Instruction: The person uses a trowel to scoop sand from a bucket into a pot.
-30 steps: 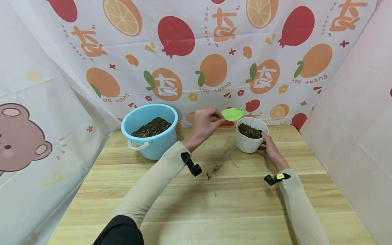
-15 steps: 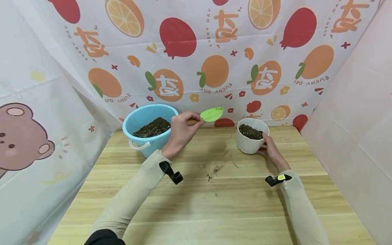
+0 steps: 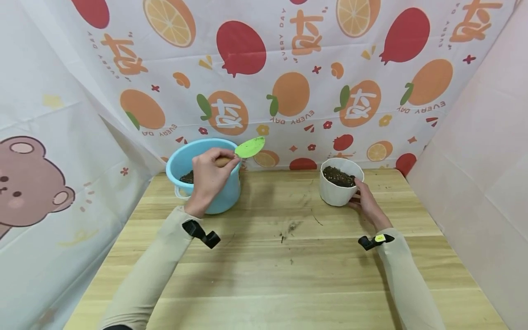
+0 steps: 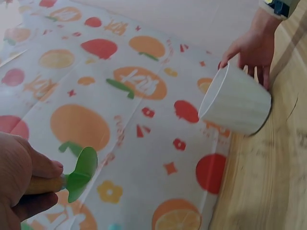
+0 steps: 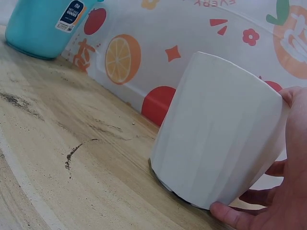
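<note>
My left hand (image 3: pixel 211 176) grips the wooden handle of a small trowel (image 3: pixel 250 147) with a green blade. It is over the near right side of a blue bucket (image 3: pixel 224 197), which has dark soil (image 3: pixel 187 177) in it, partly hidden by the hand. Some dark crumbs cling to the blade. On the right, my right hand (image 3: pixel 369 204) holds a white flowerpot (image 3: pixel 334 196) by its right side, thumb at the rim and fingers low on the wall. Dark soil (image 3: pixel 339 176) lies inside the pot, which stands upright on the table.
Dark soil specks (image 3: pixel 292 227) are scattered on the wooden table (image 3: pixel 288 275) between bucket and pot. Behind them hangs a fruit-print cloth (image 3: pixel 255 101). Pale cloths hang at left and right. The bucket's white handle (image 3: pixel 180 192) hangs at its near side.
My left hand has moved left with the trowel, from beside the white pot to over the blue bucket. The right hand and the pot have stayed in place.
</note>
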Demonstrator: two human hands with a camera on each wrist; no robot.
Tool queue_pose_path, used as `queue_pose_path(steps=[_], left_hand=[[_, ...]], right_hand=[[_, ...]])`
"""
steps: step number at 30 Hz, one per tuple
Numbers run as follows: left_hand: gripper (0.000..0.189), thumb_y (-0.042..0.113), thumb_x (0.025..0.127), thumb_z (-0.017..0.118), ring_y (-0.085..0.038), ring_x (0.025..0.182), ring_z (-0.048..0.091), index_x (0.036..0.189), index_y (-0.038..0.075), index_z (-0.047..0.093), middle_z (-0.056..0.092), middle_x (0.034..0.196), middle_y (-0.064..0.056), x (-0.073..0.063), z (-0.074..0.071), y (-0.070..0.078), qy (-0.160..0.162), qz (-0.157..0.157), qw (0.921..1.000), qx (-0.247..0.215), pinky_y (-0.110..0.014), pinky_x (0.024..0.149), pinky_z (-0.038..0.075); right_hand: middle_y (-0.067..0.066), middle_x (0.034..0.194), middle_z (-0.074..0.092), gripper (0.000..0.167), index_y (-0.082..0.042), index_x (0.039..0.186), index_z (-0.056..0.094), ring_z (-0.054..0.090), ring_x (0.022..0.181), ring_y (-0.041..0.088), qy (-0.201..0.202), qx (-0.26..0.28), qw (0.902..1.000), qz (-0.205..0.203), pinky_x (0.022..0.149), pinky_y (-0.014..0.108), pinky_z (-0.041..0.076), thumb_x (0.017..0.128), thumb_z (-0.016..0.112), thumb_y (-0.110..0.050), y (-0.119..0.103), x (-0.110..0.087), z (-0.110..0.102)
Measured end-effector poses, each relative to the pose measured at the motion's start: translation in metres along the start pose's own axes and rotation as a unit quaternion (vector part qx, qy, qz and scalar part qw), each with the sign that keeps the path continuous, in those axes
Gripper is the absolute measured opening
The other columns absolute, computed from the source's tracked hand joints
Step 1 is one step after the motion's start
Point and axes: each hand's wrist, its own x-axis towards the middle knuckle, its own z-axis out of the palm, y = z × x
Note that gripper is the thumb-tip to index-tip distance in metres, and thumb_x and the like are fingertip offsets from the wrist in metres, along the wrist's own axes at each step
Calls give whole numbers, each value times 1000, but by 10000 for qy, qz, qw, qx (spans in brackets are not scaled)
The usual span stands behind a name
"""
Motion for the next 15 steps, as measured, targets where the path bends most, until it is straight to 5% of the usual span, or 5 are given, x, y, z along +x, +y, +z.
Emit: queue_pose_path(steps=[4, 8, 15], left_hand=[[9, 8, 83, 83, -28, 78, 75, 88, 2, 79, 78, 85, -14, -1, -14, -8, 111, -132, 9998, 134, -9, 73, 46], [9, 8, 82, 83, -26, 78, 75, 88, 2, 79, 78, 84, -14, -2, -27, -16, 167, -327, 9989, 280, -6, 73, 43], [10, 9, 80, 83, -32, 83, 74, 86, 2, 79, 77, 83, -18, -4, -44, -31, 299, -793, 9945, 617, -41, 91, 51]], right_hand=[[29, 159, 20, 83, -12, 163, 0, 45, 129, 39, -9, 9, 10000, 1, 119, 56, 36, 103, 17, -67, 0, 0, 0], [29, 159, 20, 82, -10, 163, 1, 47, 127, 38, -41, -19, 10000, -30, 118, 57, 37, 104, 16, -65, -1, 0, 0], [28, 158, 23, 80, -10, 163, 4, 49, 123, 35, -60, -57, 9999, -68, 116, 56, 40, 105, 16, -64, -2, -1, 1]])
